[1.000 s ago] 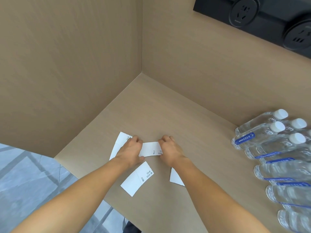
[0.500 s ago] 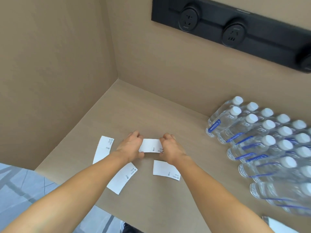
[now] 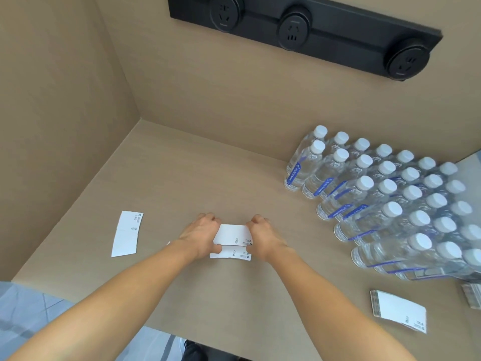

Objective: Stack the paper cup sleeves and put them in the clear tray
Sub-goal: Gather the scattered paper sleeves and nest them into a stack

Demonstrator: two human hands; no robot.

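My left hand and my right hand pinch the two ends of a flat white paper cup sleeve just above the table. Directly under its near edge lies a second white sleeve, touching the thumbs. A third sleeve lies flat by itself to the left. A thick stack of sleeves rests at the near right, and the edge of another stack shows at the right border. No clear tray is in view.
Many clear water bottles with white caps stand packed together on the right of the tan table. Tan walls close the left and back. A black socket strip is mounted on the back wall. The table's near edge drops to a grey floor.
The view swung right, bringing more bottles and the sleeve stacks into sight. My hands carried the held sleeve toward me until it sits over the sleeve that lay nearer.
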